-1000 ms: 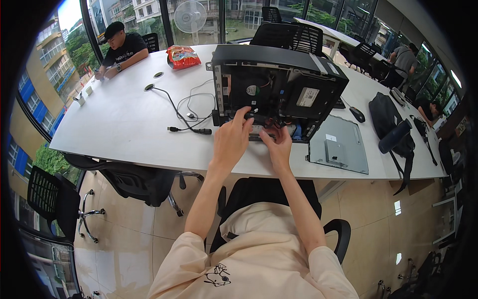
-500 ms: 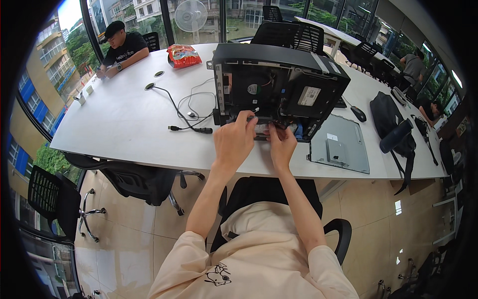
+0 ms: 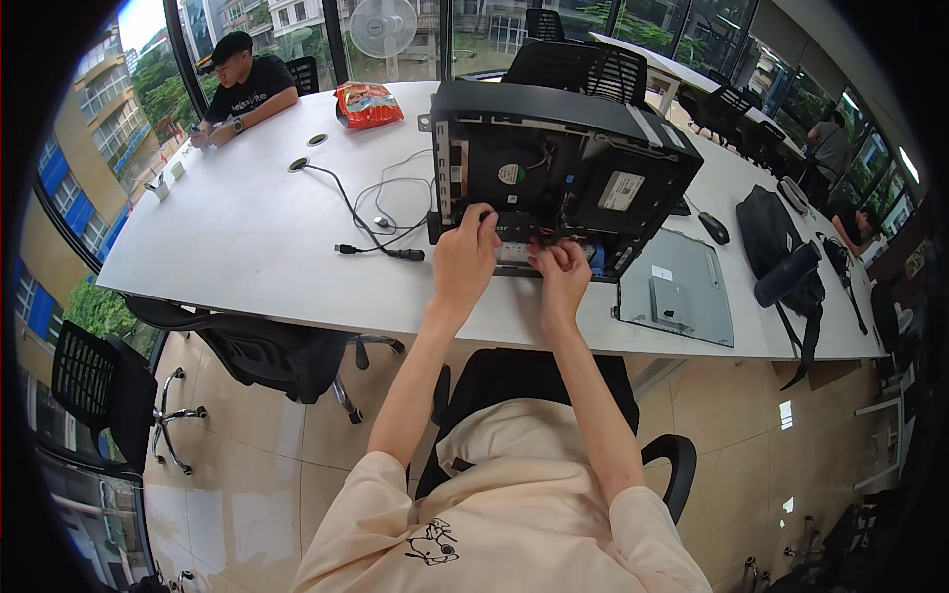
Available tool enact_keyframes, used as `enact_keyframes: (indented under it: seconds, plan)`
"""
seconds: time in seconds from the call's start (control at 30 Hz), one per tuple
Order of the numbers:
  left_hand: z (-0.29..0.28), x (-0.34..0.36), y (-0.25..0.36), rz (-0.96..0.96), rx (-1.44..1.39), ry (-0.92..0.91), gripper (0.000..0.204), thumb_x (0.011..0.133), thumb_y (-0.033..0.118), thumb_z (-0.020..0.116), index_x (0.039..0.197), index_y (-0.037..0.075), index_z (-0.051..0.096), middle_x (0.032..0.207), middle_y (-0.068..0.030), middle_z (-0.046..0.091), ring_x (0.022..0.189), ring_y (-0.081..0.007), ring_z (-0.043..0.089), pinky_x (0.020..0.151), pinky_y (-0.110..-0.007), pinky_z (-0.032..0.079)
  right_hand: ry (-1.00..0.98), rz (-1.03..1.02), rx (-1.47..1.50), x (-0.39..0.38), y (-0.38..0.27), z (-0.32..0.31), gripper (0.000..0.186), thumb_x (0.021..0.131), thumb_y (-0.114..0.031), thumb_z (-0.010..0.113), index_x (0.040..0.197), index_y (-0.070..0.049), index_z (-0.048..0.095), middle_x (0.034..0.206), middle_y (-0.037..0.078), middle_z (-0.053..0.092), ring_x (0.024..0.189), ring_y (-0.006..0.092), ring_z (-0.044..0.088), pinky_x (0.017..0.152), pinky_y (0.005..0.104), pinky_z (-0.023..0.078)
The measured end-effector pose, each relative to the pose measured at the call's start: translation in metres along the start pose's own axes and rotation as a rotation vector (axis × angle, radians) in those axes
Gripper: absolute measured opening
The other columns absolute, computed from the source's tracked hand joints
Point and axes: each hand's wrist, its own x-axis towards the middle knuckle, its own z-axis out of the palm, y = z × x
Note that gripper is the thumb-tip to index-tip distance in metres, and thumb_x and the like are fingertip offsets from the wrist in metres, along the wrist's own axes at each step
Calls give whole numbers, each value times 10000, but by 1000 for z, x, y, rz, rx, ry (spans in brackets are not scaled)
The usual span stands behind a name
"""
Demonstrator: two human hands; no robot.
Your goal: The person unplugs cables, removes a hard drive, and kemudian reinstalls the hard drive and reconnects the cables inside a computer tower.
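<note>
An opened black desktop computer case point(image 3: 568, 114) stands on the white table in front of me, its inside facing me. My left hand point(image 3: 465, 262) is closed on the left end of a flat black drive point(image 3: 514, 226), held at the lower part of the opening. Just right of it, my right hand point(image 3: 563, 282) pinches at thin dark and orange cables point(image 3: 565, 235) by the drive's right end; its fingertips partly hide the connector. Inside the case a round fan sticker point(image 3: 511, 174) and a white-labelled metal box point(image 3: 621, 191) show.
A grey side panel point(image 3: 692, 272) with a small silver box point(image 3: 669, 302) lies right of the case. Beyond are a mouse point(image 3: 713, 228), black bag point(image 3: 766, 232) and dark bottle point(image 3: 788, 274). Left lie cables point(image 3: 381, 247) and a red snack bag point(image 3: 367, 105). A person point(image 3: 247, 94) sits far left.
My left hand has lifted slightly and turned the drive, so its broad printed face now shows. My right fingers have risen a little beside it. The view has shifted slightly.
</note>
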Motion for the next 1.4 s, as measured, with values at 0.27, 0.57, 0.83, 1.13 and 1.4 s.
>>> enact_keyframes:
  seconds: [0.27, 0.57, 0.83, 1.13, 1.4]
  plan:
    - [-8, -3, 8, 2, 280, 51, 175, 1076, 284, 603, 1123, 131, 676, 622, -86, 684, 629, -339, 719, 577, -445, 523, -23, -186, -308, -7, 0, -4, 294, 961, -173, 799, 1074, 61, 663, 976, 83, 717, 850, 116, 674, 737, 246, 545]
    - [-11, -3, 2, 2, 296, 77, 183, 1058, 306, 629, 1125, 178, 742, 573, -54, 653, 573, -323, 694, 568, -436, 511, -47, -173, -428, -5, -3, -10, 284, 1027, -242, 739, 1026, 34, 674, 893, 69, 729, 791, 121, 696, 718, 281, 559]
    - [-11, -1, 3, 107, 118, 124, 162, 1042, 154, 629, 1113, 60, 741, 834, -144, 735, 737, -316, 720, 646, -429, 531, -61, -245, -474, -9, -5, 6, 292, 1045, -196, 706, 913, 60, 656, 838, 99, 752, 760, 139, 743, 705, 279, 575]
    - [18, -27, 36, 149, 122, -84, 319, 968, 152, 686, 1269, 95, 599, 848, -72, 732, 704, -283, 720, 652, -388, 549, -97, -324, -581, -4, 1, -5, 190, 1015, -108, 706, 917, 45, 652, 857, 97, 762, 808, 120, 736, 686, 268, 561]
    - [12, -36, 53, 87, 31, -348, 282, 948, 163, 682, 1212, 99, 604, 835, -63, 734, 746, -294, 714, 683, -414, 548, -96, -251, -552, -17, 10, -16, 227, 946, -131, 707, 1101, 28, 658, 1043, 132, 771, 922, 161, 727, 784, 292, 560]
